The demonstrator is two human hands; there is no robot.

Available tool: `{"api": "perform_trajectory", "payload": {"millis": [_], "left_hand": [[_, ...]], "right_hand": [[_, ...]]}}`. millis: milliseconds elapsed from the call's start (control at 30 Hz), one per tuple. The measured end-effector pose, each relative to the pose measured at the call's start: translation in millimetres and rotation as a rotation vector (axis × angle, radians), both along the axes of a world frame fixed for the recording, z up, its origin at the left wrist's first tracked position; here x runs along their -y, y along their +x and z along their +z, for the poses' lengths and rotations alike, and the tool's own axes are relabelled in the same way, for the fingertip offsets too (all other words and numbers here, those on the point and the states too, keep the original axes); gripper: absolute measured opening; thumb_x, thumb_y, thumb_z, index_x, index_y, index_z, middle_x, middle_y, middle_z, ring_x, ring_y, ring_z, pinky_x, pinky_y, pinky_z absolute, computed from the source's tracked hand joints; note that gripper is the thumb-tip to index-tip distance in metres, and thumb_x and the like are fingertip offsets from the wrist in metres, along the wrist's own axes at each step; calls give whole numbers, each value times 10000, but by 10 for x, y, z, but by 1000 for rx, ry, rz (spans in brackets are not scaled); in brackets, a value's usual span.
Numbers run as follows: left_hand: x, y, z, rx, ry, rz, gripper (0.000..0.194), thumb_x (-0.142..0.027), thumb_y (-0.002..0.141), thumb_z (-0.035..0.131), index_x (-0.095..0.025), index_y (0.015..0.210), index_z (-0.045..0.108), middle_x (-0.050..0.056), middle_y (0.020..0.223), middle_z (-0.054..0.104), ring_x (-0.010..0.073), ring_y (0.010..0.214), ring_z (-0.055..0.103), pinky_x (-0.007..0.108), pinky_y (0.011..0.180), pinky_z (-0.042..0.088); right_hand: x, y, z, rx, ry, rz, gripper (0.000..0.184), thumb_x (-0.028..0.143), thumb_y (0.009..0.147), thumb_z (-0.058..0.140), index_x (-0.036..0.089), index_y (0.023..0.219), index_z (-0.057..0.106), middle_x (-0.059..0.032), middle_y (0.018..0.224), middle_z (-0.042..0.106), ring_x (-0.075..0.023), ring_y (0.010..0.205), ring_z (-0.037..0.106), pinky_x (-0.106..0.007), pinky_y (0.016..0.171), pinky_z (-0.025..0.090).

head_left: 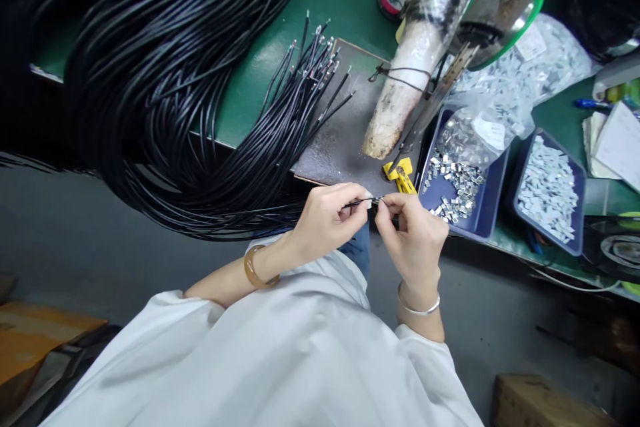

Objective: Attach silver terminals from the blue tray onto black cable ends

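My left hand [334, 215] pinches a thin black cable [356, 202] close to its end, between thumb and fingertips. Facing it, my right hand [413, 230] has thumb and forefinger pressed together at the cable's tip; what sits between them is too small to make out. Both hands hover at the table's front edge, just below a yellow tool [401, 175]. To the left, a big bundle of black cables [165, 80] hangs over the edge, with its cut ends fanned out on a dark board [345, 127].
A blue tray [487, 213] of small metal clips stands right of my hands, beside a second tray [583, 203] of pale pieces. A tape-wrapped post [400, 80] leans over the board. Clear plastic bags [545, 67] lie behind. A cardboard box [545, 400] is on the floor.
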State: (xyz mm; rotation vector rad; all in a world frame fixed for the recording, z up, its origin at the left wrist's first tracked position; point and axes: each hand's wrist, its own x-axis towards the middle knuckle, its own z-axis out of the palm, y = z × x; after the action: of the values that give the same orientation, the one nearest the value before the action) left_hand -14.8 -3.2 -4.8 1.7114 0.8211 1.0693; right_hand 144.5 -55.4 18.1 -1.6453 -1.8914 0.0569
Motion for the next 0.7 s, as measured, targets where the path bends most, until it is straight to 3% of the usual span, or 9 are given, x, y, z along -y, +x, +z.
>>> {"api": "perform_trajectory", "payload": {"millis": [133,233,333,400,467,533,600,700], "left_hand": [[-19,14,15,295,-459,-186,132,-256,902,623,-125,885,637,-30,636,556,73,560,514,188,543,439],[-63,14,17,352,-591,-229,186,-295,853,704,-114,897,704,-27,614,589,57,519,498,173,504,419],[-99,41,6,368,-588,-119,171,-274,810,753,-119,879,771,15,699,704,61,566,563,173,554,471],[-116,74,1,371,-562,-78,140,-247,796,757,-127,860,791,43,775,761,90,654,645,194,645,535],[-127,108,-1,353,-540,-56,122,-234,780,761,-132,836,799,55,798,782,122,719,692,220,710,570],[-130,136,-5,330,-523,-42,122,-233,770,758,-129,820,797,60,799,785,140,738,705,234,724,581],[-130,158,-11,298,-499,-30,120,-228,778,739,-129,821,791,53,780,773,134,710,690,221,683,566],[-135,183,-12,239,-464,8,94,-209,790,706,-133,786,762,21,684,709,104,623,619,192,586,499]], "right_hand": [[-6,-5,-59,-518,-141,-35,103,288,931,624,223,854,606,84,600,533,-48,431,438,-192,419,337],[-40,16,-73,-616,64,-156,133,329,907,655,217,844,622,62,646,558,-52,457,475,-192,410,342],[-60,36,-64,-620,385,-197,114,317,913,643,230,988,642,67,641,543,-59,430,477,-208,399,353],[-55,42,-60,-634,461,-153,195,247,941,598,257,1135,608,69,655,592,-77,417,520,-215,381,385],[-45,46,-71,-571,434,-128,275,158,949,572,270,1199,590,36,792,711,-116,528,661,-243,451,517],[-43,48,-97,-432,376,-97,272,105,921,608,260,1143,628,1,951,766,-163,740,758,-300,631,633],[-60,49,-133,-296,324,-41,211,93,877,675,245,1023,662,-11,1003,774,-186,888,769,-341,787,651],[-103,38,-189,-281,283,11,161,106,868,690,237,952,646,-28,1028,767,-181,941,753,-351,820,644]]}}
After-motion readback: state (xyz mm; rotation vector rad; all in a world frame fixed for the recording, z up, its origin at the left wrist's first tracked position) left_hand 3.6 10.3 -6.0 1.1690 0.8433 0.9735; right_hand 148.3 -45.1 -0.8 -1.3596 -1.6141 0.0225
